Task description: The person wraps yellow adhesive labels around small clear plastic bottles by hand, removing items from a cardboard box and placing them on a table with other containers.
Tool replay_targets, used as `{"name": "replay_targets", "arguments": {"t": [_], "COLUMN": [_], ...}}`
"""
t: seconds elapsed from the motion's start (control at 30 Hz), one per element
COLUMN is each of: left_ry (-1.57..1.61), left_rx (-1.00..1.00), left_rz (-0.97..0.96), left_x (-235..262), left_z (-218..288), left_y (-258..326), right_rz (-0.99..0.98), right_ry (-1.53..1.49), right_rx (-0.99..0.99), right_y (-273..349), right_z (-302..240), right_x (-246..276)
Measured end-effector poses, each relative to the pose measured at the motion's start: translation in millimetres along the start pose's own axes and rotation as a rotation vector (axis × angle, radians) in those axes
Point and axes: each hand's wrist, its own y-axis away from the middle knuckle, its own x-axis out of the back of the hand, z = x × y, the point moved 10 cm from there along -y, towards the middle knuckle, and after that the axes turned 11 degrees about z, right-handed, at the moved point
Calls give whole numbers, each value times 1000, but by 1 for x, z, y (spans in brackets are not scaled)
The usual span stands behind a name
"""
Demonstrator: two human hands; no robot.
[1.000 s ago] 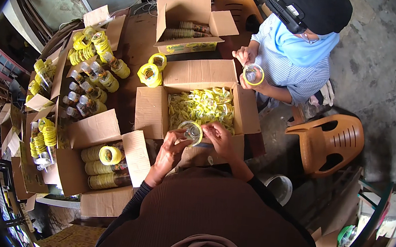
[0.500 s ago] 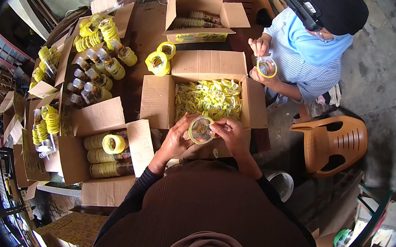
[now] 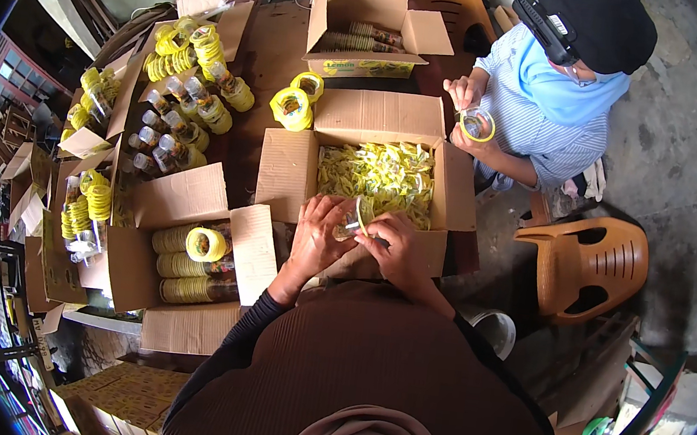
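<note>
The clear cup, at about two o'clock from the left hand, is clamped by it around the body and pinched at the rim by the right hand, its mouth tilted toward three o'clock.

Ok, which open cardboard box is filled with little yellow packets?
The middle box, nearest the right hand; its yellow packets set it apart, since the lower-left box and the far box hold stacked cups.
</note>
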Motion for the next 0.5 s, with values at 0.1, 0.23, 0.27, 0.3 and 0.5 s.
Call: {"name": "replay_targets", "arguments": {"t": [0.1,0.23,0.27,0.3,0.5], "left_ry": [3,117,184,213,428], "left_rx": [79,145,184,211,542], "left_rz": [-12,-10,-75,-74,90], "left_x": [-6,-15,-20,-14,36], "left_z": [-11,-23,-27,-24,-76], "left_y": [8,21,25,21,37], "right_rz": [-23,-97,-103,-110,-45], "right_ry": [13,-69,-97,-121,-196], "right_rx": [-28,-169,-182,-199,-157], "right_y": [0,8,11,12,15], "right_z": [7,17,19,22,35], "right_x": [-5,-16,-16,-16,-17]}}
